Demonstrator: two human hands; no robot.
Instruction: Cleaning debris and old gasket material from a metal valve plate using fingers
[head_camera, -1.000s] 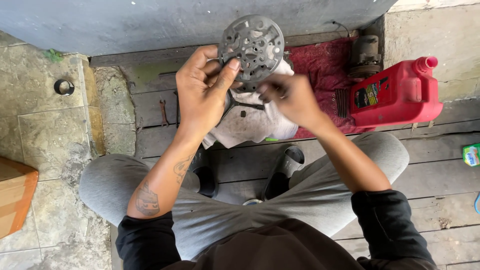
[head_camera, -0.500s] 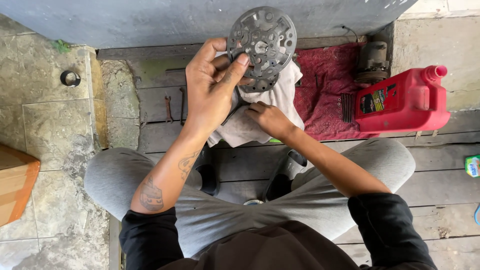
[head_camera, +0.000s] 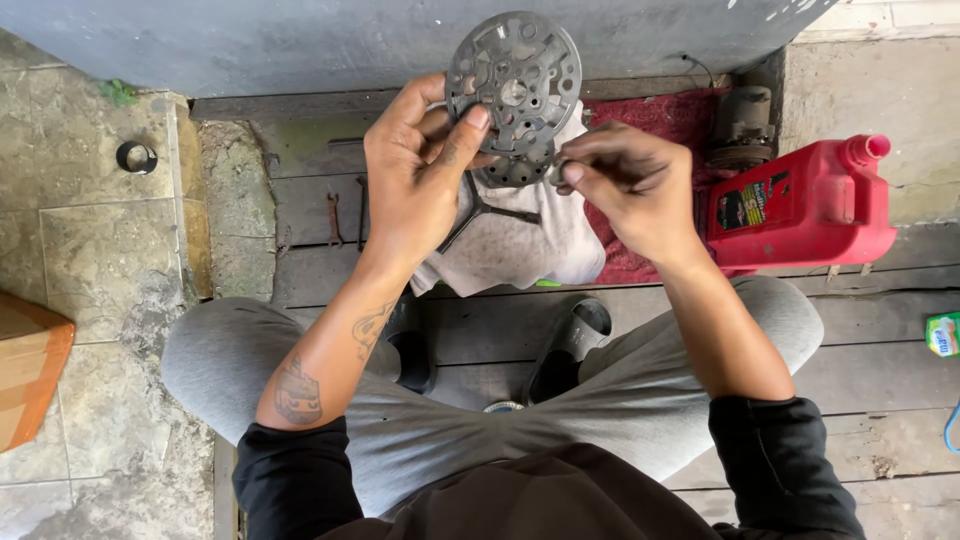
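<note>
From the head camera we look down on a seated person in grey trousers and a dark top. We see the left hand (head_camera: 420, 175) raised in front of the body, fingers curled behind a round grey metal disc (head_camera: 513, 95) pierced with holes and slots, the thumb pressed across its lower left face — a closed, firm hold that keeps the disc upright, facing the camera, above a dirty white rag (head_camera: 520, 240). The right hand (head_camera: 630, 185) sits just beside the disc's lower right edge, its fingertips pinched together against the rim; whether a small part lies between them we cannot tell. A dark three-armed metal piece (head_camera: 480, 212) shows just below the disc, partly behind the left hand.

Beyond the rag lies a red cloth (head_camera: 650, 115), and to its right a red plastic jug (head_camera: 800, 200) on its side on the wooden planks (head_camera: 880, 330) — a rusty cylindrical part (head_camera: 742, 125) stands just behind it. A black ring (head_camera: 136, 157) rests on the stone tiles at far left
</note>
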